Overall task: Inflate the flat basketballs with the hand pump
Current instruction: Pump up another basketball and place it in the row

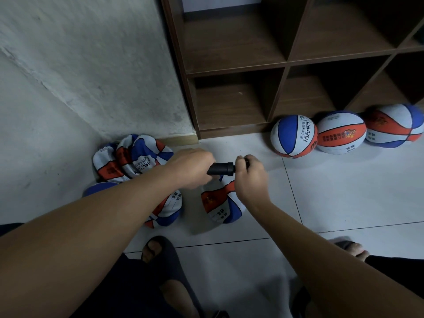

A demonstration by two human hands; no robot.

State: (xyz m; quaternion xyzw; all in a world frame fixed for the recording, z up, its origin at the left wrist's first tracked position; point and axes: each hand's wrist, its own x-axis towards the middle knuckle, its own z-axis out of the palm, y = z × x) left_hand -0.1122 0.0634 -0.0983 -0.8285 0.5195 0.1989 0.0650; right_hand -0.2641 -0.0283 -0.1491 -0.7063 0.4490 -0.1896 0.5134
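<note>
At the far left, against the grey wall (91, 65), a crumpled pile of flat basketballs (128, 158) is seen on the white tiled floor (332, 203), with another flat ball (165, 210) lying just in front of it and partly hidden by the left forearm. The left hand (190, 168) is curled around the barrel end of the black hand pump (221, 169) — its fingers are wrapped over the body, so the tip of the pump is covered. The pump is held roughly level, above the floor and between the two hands. Directly beneath it a further flat basketball (220, 203) is found, folded on the tiles; whether the pump is connected to it cannot be told. The right hand (249, 175) is closed on the pump's handle, the thumb and fingers gripping it at the right end. Behind, a brown wooden shelf unit (286, 65) is set on the floor, its open compartments facing forward. In front of its base, to the right, three rounder basketballs are lined up touching one another: the first (293, 136) marked CHILDREN, the second (341, 133), and the third (394, 126) near the frame's edge. At the bottom, two feet in dark slippers — left (160, 255), right (351, 247) — are planted on the tiles.
</note>
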